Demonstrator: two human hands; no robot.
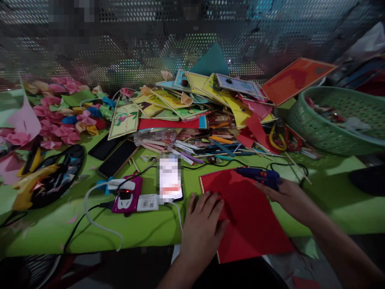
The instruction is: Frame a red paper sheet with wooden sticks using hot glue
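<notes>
A red sheet of card [252,216] lies at the table's front edge, its lower part reaching past the edge. A thin pale stick [201,184] runs along its left side. My left hand [206,218] rests flat on the card's left part, fingers stretched out. My right hand [285,196] is wrapped round a blue glue gun [261,176] with a small red light. The gun's nozzle points left, at the card's top edge; whether it touches the card I cannot tell.
A lit phone [170,180] and a purple power strip [128,194] with cables sit left of the card. Behind lie pens [186,148], decorated cards [168,100], scissors [282,138] and pink paper flowers [64,124]. A green basket [325,132] stands at right, two dark phones [118,158] at left.
</notes>
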